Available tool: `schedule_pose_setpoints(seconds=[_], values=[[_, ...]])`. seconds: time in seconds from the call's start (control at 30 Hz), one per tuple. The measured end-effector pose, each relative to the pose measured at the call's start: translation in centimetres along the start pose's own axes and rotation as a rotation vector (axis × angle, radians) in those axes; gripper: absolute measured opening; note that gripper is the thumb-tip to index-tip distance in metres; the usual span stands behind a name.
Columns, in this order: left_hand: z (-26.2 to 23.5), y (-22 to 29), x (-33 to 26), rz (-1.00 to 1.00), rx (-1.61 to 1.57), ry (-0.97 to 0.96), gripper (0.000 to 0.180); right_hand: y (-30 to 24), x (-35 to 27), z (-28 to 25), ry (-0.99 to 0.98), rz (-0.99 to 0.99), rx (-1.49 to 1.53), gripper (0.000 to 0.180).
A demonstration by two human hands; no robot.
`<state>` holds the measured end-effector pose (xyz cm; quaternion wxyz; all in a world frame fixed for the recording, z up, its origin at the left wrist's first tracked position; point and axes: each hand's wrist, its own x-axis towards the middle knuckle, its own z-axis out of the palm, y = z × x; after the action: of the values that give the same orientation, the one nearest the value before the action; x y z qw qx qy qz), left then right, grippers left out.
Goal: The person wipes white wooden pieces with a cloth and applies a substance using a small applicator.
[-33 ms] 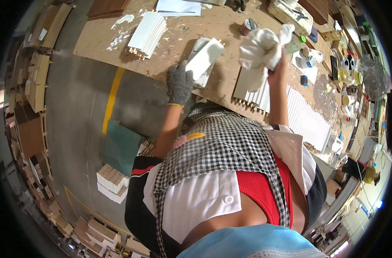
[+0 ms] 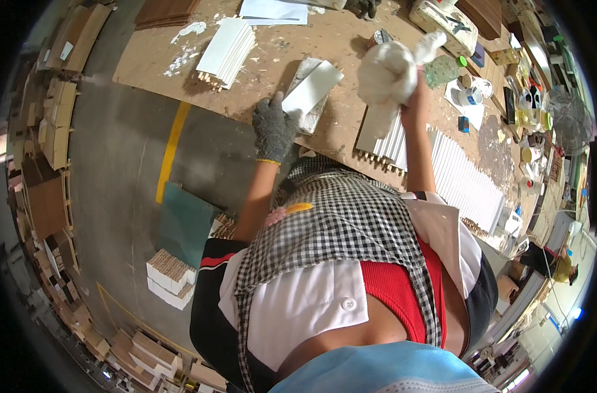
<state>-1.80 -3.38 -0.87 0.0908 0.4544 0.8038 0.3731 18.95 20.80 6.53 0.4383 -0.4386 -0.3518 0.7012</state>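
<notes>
I've got my left hand, in its grey glove, pinching the near end of a white board, thumb and fingers about that end, which likely keeps it steady. The board lies slantwise across a whitish block near the edge of the table, and the block seems to be there to lift it clear of the top. Wooden pegs poke past its far end, well away from my glove. My right hand is bare and clenched on a bunched white cloth, gathered into a wad, perhaps so it's handier to grip; I can't tell how every finger sits under the folds. One pile of boards stands just below the cloth, another stack over to the left, both within easy reach, I'd say.

And what's different? The cloth and my right hand are further left now, covering more of the can and baring more of the green bottle. The left hand and the board have barely shifted.
</notes>
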Motion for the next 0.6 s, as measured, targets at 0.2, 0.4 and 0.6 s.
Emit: schedule_pose_setpoints(seconds=[0.2, 0.4, 0.6], values=[[5.1, -1.9, -2.6, -0.369, -0.885, 0.005, 0.062, 9.2, -7.3, 9.0, -1.009, -0.585, -1.112, 0.046], [4.7, 0.5, -2.1, -0.288, -0.57, 0.138, 0.085, 12.0, 1.2, 5.5, -0.523, -0.92, -1.415, 0.038], [4.8, 0.1, -1.6, -0.621, -2.019, 0.259, 0.094, 14.4, -5.2, 7.1, -0.908, -1.139, -1.292, 0.041]])
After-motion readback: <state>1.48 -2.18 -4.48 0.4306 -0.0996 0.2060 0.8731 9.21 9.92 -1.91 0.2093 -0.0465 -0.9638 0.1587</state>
